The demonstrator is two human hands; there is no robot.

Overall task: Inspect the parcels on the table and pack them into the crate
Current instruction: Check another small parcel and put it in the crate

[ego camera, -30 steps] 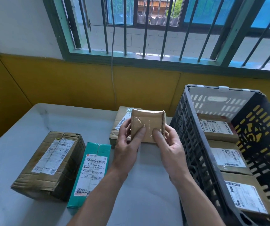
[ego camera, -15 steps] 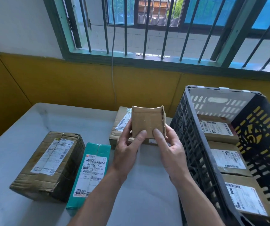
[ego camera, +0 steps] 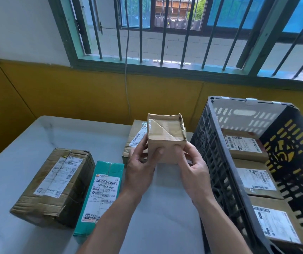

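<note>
Teal parcel (ego camera: 102,197): lies flat on the table (ego camera: 15,147) nearest the person, label up, so it can be read without lifting.
Brown carton (ego camera: 55,186): just left of the teal one, taped, corners crushed, label on top. I judge it the bulkiest, one for both hands.
Left hand (ego camera: 141,173): thumb pressed on the near face of the small box, fingers curled round its left side.
Right hand (ego camera: 194,173): mirrors this, thumb on the near face and fingers wrapped round the right side.
Small box (ego camera: 165,136): clamped between both hands, clear of the table and tipped so its taped top faces the eyes. This looks like the inspection step, checking seam and tape.
Flat parcel (ego camera: 135,142): on the table behind the held box, partly hidden, label showing.
Crate (ego camera: 218,162): dark slatted plastic, just right of the hands, so the carry over its rim is short.
Packed parcels (ego camera: 255,178): three in a row on the crate floor, labels up.
Progress: three in, four out, counting the held one.
</note>
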